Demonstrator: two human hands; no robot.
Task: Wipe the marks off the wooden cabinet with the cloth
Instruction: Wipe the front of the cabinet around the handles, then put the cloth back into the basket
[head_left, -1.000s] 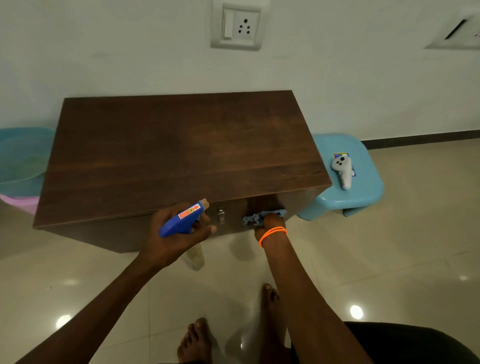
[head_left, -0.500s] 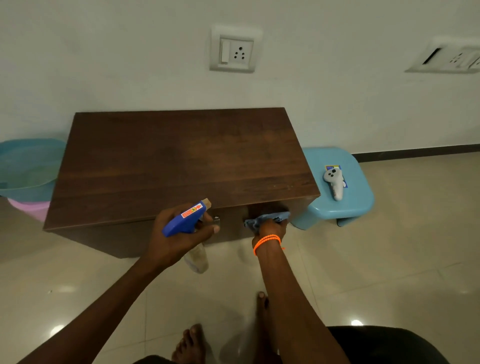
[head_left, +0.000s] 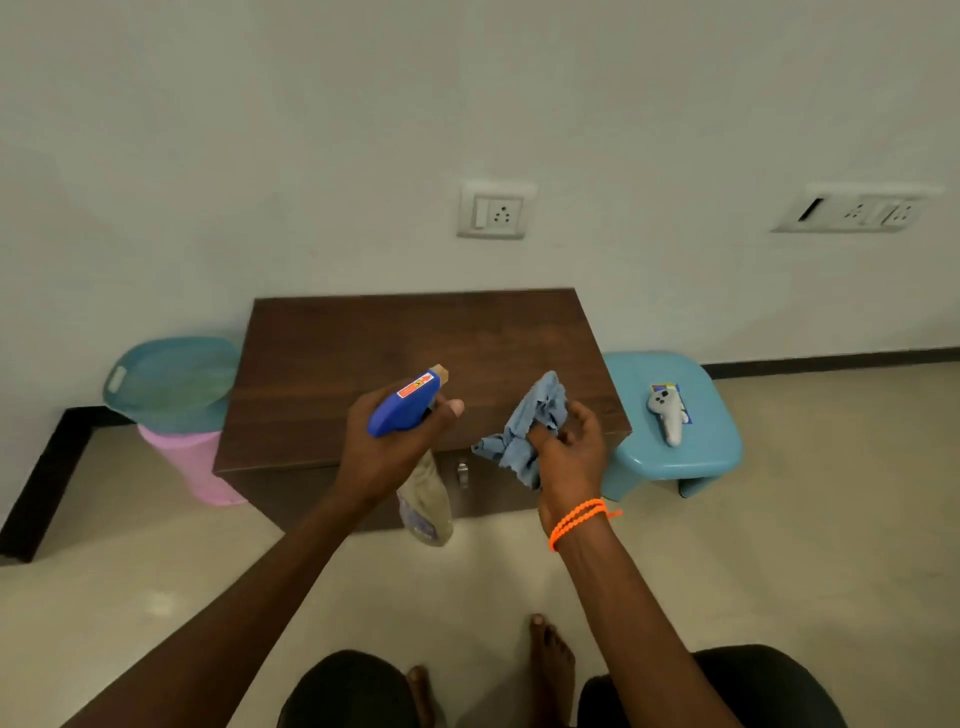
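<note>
Clutched in the right hand (head_left: 569, 452): a crumpled blue cloth (head_left: 524, 434), fingers curled round its middle, loose ends sticking up and hanging down, raised clear of the wooden cabinet (head_left: 415, 358) and held in front of its near right corner. Wrapped round the neck of a spray bottle (head_left: 415, 447) with a blue trigger head: the left hand (head_left: 387, 452), thumb up beside the nozzle; bottle body hanging below the palm, its label blurred and unreadable, part of the neck hidden by the fingers. Low against the far wall, the cabinet itself, dark brown top facing up, no marks made out on it at this sharpness; near front face mostly covered by both hands, only a small metal latch (head_left: 462, 474) showing between them. Left of the cabinet, a teal lid (head_left: 171, 382) on a pink bin (head_left: 192, 467), partly tucked behind the cabinet's side. Right of it, a blue stool (head_left: 670, 457) carrying a pale grey handheld controller (head_left: 666, 415). Around the right wrist, an orange band (head_left: 576, 519). Along the near edge, knees and bare feet, cut off by the frame.
</note>
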